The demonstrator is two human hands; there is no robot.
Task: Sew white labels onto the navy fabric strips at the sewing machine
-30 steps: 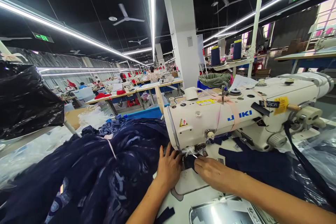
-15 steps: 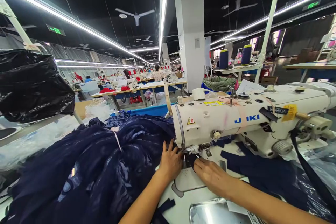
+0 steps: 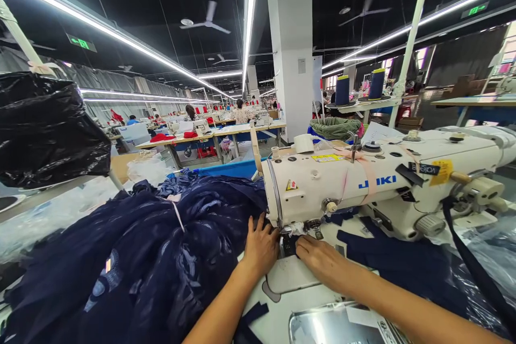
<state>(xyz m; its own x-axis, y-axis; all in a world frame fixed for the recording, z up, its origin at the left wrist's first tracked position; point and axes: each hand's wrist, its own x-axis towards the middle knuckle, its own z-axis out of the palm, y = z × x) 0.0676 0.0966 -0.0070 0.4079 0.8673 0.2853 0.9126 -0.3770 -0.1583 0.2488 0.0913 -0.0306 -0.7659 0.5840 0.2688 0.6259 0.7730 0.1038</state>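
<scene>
a dark navy piece of cloth [image 3: 291, 241] lies between the two hands, directly under the head of the sewing machine [image 3: 322, 188]. the work looks to be partway through: the cloth is at the stitching spot, but no finished seam shows there, so how much is sewn and how much is left cannot be told. the piece is near black and small where it shows, its edges mostly lost in shadow and behind fingers.

at its left side, the left hand [image 3: 262, 244] has its fingers fanned rather than clenched; whether the thumb pinches cloth is hidden. at its right side, the right hand [image 3: 320, 259] has its fingers drawn together as if nipping the near edge, though i cannot tell if they grasp it.

further left of the grip spreads a heap of navy fabric [image 3: 141, 258], loosely folded, with paler blue patterned patches and a pale tie [image 3: 177, 215] across it. right of the grip, beyond the right hand, flat navy pieces [image 3: 387, 258] lie on the worktable [image 3: 258, 293]; these look as if they have yet to be worked. nearer the wearer than the grip is a shiny metal plate [image 3: 322, 328].
</scene>
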